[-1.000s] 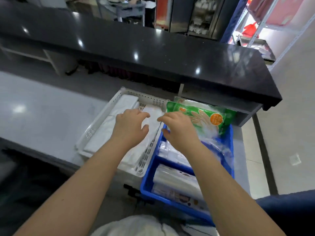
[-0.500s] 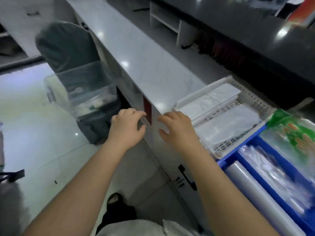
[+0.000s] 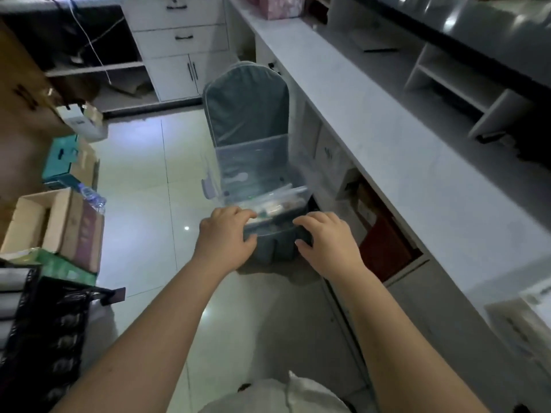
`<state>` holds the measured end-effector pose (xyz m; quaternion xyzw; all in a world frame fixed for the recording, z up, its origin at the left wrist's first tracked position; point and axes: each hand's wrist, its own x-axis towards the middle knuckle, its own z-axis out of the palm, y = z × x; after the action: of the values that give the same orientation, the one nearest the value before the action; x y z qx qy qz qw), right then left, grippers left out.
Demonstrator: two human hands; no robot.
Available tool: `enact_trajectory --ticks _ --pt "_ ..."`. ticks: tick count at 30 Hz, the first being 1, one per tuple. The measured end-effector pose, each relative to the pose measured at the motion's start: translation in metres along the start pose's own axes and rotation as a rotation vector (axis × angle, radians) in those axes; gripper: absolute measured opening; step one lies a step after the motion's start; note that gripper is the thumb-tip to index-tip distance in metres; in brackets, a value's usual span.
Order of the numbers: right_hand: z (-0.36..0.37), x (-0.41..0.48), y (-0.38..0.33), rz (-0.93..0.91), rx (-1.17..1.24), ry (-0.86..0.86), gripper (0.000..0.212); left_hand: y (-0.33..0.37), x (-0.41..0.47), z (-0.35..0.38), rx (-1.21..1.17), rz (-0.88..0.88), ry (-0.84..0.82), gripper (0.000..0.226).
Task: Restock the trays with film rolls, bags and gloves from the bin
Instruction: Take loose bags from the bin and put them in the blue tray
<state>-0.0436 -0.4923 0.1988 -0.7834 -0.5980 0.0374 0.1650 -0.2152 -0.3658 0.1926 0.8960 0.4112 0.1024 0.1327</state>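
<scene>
- Over the clear bin [image 3: 256, 174] on the chair [image 3: 247, 99]: left hand [image 3: 226, 236] and right hand [image 3: 325, 242] both loosely spread, empty.
- Bin still holds packets; restocking unfinished, trays mostly out of view.

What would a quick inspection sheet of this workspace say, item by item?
Surface: pale counter along the right, mostly bare here.
Job's things: clear bin holding packets, sitting on a grey chair.
Clutter: cardboard boxes and a black crate on the left.
Hands: left hand and right hand reaching toward the bin's near edge; grip cannot be told.
Cables: white cable hanging by the far shelves.
Surroundings: glossy tiled floor, white drawers.
</scene>
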Motion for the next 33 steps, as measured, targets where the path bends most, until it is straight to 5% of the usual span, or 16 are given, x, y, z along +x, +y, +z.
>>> enact_trajectory --ticks 15,25,33 --pt "0.082 0.269 0.029 0.029 0.042 -0.072 0.038 -0.111 0.257 0.018 0.057 0.015 -0.092 0.042" --pt "0.124 0.394 0.090 0.201 0.100 -0.097 0.034 -0.145 0.393 0.060 0.036 0.022 -0.257 0.043" --pt "0.209 0.420 0.117 0.509 0.161 -0.253 0.034 -0.192 0.438 0.157 0.029 0.063 -0.560 0.046"
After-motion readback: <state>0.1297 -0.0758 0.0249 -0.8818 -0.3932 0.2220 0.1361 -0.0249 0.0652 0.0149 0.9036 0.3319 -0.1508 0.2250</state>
